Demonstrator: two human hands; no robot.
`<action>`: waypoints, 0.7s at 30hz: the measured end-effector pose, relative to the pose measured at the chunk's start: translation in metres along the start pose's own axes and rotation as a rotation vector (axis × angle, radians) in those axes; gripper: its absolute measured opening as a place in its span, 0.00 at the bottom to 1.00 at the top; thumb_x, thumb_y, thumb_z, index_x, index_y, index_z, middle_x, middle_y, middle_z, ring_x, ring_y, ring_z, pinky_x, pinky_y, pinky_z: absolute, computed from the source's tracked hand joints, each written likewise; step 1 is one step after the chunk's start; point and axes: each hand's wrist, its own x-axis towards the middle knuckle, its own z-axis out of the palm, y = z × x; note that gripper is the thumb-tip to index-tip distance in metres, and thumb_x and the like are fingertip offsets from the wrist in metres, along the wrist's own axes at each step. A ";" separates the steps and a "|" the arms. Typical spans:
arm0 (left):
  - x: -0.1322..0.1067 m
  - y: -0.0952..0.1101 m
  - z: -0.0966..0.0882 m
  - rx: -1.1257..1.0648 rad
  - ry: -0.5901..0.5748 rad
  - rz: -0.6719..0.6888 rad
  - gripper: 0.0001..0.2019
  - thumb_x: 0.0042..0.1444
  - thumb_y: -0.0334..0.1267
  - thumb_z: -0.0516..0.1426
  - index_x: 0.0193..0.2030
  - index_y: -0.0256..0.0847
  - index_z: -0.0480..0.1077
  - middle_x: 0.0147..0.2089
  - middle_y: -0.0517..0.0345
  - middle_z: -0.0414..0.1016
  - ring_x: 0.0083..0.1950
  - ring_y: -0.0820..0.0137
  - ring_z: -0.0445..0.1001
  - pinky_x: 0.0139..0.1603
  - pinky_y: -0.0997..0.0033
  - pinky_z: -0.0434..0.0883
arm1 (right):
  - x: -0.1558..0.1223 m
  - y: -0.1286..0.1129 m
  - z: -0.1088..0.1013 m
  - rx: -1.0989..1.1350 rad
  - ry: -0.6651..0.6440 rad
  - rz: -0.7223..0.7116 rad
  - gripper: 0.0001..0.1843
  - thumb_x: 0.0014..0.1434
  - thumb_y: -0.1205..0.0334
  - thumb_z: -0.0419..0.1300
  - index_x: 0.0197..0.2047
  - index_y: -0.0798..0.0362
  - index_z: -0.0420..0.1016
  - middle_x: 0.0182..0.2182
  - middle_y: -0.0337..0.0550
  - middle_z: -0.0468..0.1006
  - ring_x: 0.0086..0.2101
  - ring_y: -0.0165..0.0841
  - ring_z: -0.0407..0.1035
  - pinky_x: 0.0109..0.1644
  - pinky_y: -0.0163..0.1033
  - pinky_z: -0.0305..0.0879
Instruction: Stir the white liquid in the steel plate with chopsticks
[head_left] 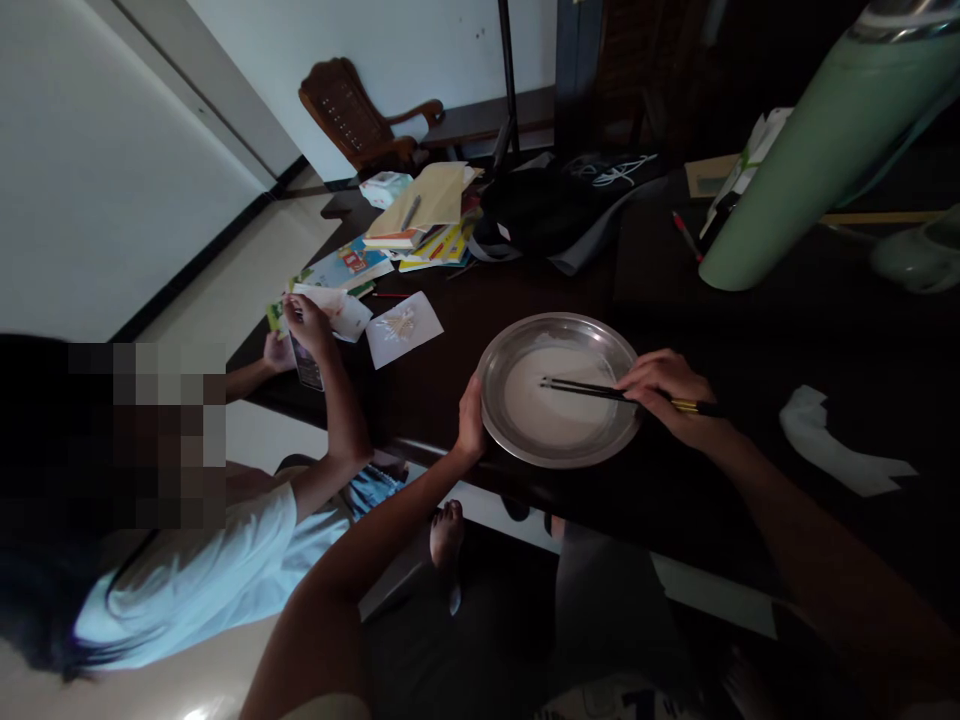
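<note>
A wide metal basin (491,435) stands on the dark table in front of me, with a whitish liquid (559,425) in it. My left hand (472,418) grips the basin's left rim; part of its fingers is hidden behind the metal. In my right hand (671,392) is a pair of black chopsticks (589,389) with gold bands near the back end. Their tips dip into the pale liquid near the basin's middle, and the hand hovers over the right rim.
At left, a person (202,590) sits with both hands near a phone-like object. White paper (405,335) carries small pale sticks. Books (420,215) and a black bag (547,210) lie farther back. A green flask (802,160) and crumpled tissue (840,445) are at right.
</note>
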 end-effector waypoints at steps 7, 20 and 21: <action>0.000 0.001 0.003 0.039 0.075 0.101 0.25 0.67 0.62 0.52 0.57 0.50 0.79 0.64 0.60 0.80 0.74 0.53 0.68 0.76 0.57 0.66 | 0.000 0.004 -0.007 0.168 0.147 -0.014 0.23 0.73 0.53 0.53 0.26 0.40 0.77 0.23 0.38 0.81 0.32 0.43 0.73 0.40 0.53 0.68; 0.000 -0.003 0.002 0.003 0.041 0.114 0.23 0.69 0.59 0.52 0.58 0.51 0.78 0.65 0.63 0.79 0.73 0.54 0.70 0.79 0.56 0.63 | 0.000 0.001 -0.003 0.142 0.096 0.000 0.22 0.72 0.53 0.55 0.26 0.41 0.77 0.25 0.38 0.83 0.34 0.42 0.75 0.40 0.52 0.71; 0.000 -0.003 0.002 0.001 0.042 0.105 0.23 0.69 0.59 0.51 0.58 0.52 0.79 0.65 0.63 0.79 0.73 0.55 0.70 0.78 0.55 0.63 | 0.000 0.000 0.000 0.119 0.046 0.006 0.20 0.72 0.53 0.56 0.28 0.41 0.79 0.27 0.38 0.84 0.36 0.42 0.76 0.42 0.53 0.72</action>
